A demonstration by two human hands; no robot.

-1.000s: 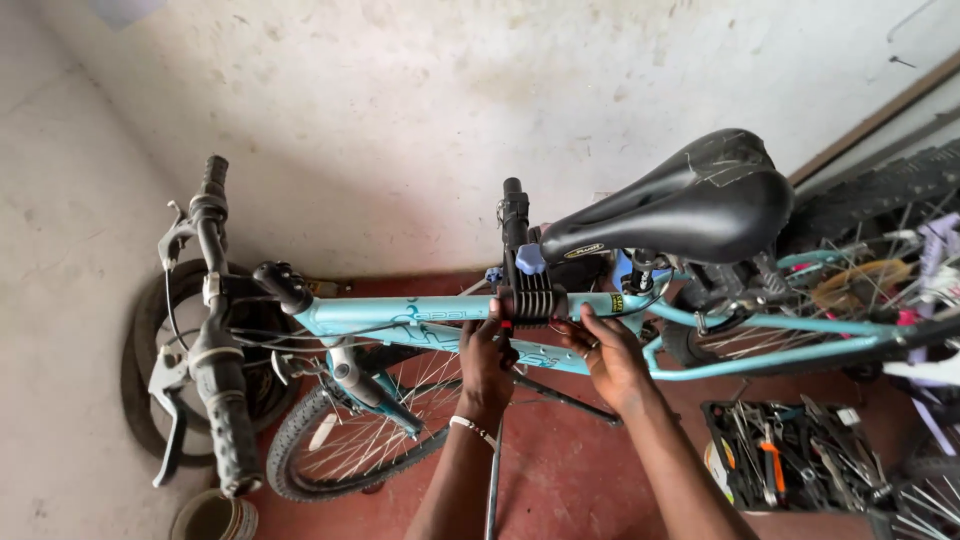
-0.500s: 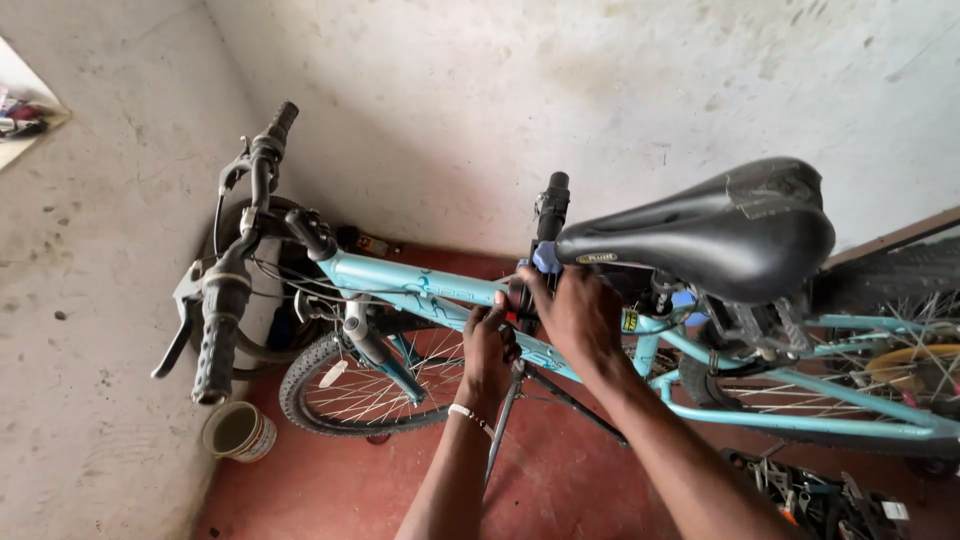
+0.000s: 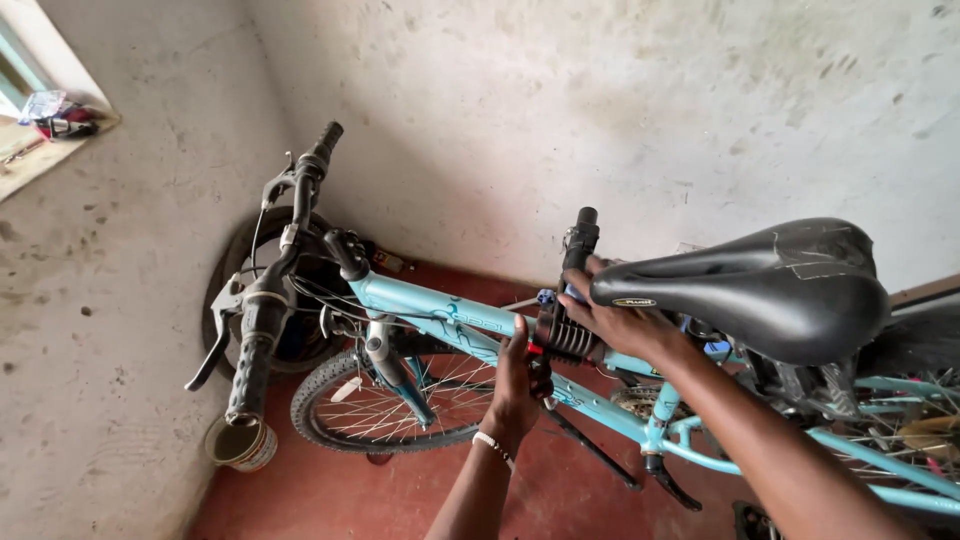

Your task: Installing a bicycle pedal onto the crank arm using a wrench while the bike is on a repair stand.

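A light blue bicycle [image 3: 430, 308] stands along the wall, handlebar [image 3: 285, 255] at the left and black saddle [image 3: 760, 285] at the right. A black coil shock absorber [image 3: 566, 335] sits in the middle of the frame. My left hand [image 3: 520, 385] reaches up from below and grips the frame at the shock's lower end. My right hand [image 3: 620, 320] lies over the top of the shock, fingers wrapped around its upper part, just in front of the saddle's nose. A white band circles my left wrist.
A spare tyre [image 3: 232, 275] leans against the corner wall behind the front wheel [image 3: 385, 405]. A small tin can [image 3: 242, 445] stands on the red floor under the handlebar grip. A window ledge [image 3: 45, 130] with small items is at upper left. Another bicycle's wheel [image 3: 915, 425] shows at right.
The view has swung left and closer, so the bicycle sits lower right. My right hand has shifted from the frame tube up onto the shock. My left hand stays at the shock's base.
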